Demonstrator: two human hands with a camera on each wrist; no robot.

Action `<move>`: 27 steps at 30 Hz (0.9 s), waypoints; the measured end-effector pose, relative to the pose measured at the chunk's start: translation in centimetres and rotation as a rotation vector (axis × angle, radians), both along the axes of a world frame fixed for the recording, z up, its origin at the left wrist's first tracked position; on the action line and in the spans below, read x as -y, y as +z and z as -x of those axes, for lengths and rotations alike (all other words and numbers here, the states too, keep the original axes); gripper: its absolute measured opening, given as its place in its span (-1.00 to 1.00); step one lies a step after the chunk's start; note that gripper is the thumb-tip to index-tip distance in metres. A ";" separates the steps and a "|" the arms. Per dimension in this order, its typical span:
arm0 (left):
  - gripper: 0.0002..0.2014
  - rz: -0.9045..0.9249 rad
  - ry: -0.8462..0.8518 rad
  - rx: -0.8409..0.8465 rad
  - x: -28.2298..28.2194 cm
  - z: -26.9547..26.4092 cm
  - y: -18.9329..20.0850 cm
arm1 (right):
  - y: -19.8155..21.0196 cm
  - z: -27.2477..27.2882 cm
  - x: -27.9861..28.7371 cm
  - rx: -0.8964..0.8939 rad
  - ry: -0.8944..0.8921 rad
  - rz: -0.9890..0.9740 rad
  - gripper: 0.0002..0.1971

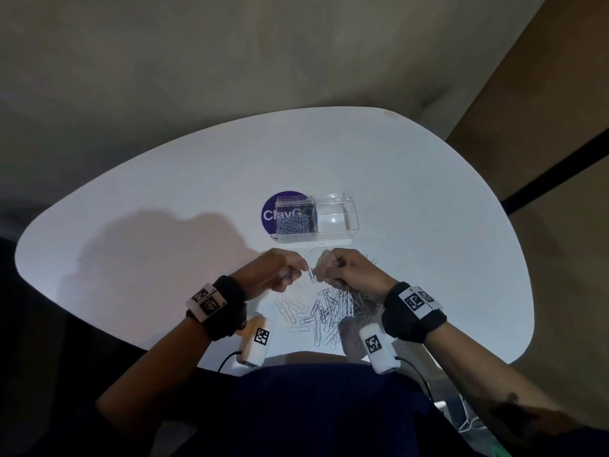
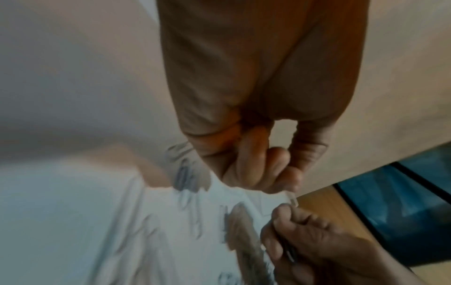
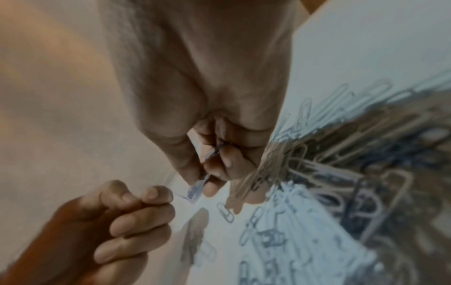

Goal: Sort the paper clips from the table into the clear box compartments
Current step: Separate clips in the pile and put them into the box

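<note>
Over the white table (image 1: pixel 164 225), my left hand (image 1: pixel 301 268) and right hand (image 1: pixel 321 269) meet, and both pinch one silver paper clip (image 1: pixel 311 276). In the right wrist view the right hand (image 3: pixel 207 185) holds that clip (image 3: pixel 196 190) by thumb and finger, and a further clip (image 3: pixel 217 149) is tucked in its curled fingers. The left hand (image 3: pixel 158 194) pinches the clip's other end. The left wrist view shows the left hand (image 2: pixel 290 185) on the clip (image 2: pixel 292 199). A pile of clips (image 1: pixel 331 313) lies just below the hands. The clear box (image 1: pixel 352 222) stands behind, with clips (image 1: pixel 293 224) in its left compartment.
The box's right compartment (image 1: pixel 334 219) looks bare. The box stands partly on a round purple sticker (image 1: pixel 268 212). One loose clip (image 1: pixel 314 250) lies between box and hands. The table's near edge (image 1: pixel 296 356) runs close to my dark blue lap.
</note>
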State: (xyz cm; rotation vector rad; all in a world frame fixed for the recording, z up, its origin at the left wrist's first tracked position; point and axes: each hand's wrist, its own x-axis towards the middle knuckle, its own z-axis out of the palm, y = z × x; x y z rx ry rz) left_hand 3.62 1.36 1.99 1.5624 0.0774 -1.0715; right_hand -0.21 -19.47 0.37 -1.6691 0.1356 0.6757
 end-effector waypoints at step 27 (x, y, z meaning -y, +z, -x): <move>-0.68 -0.362 0.114 0.950 -3.0 -4.8 1.9 | 7.3 -9.9 -6.0 0.321 0.257 0.528 -0.67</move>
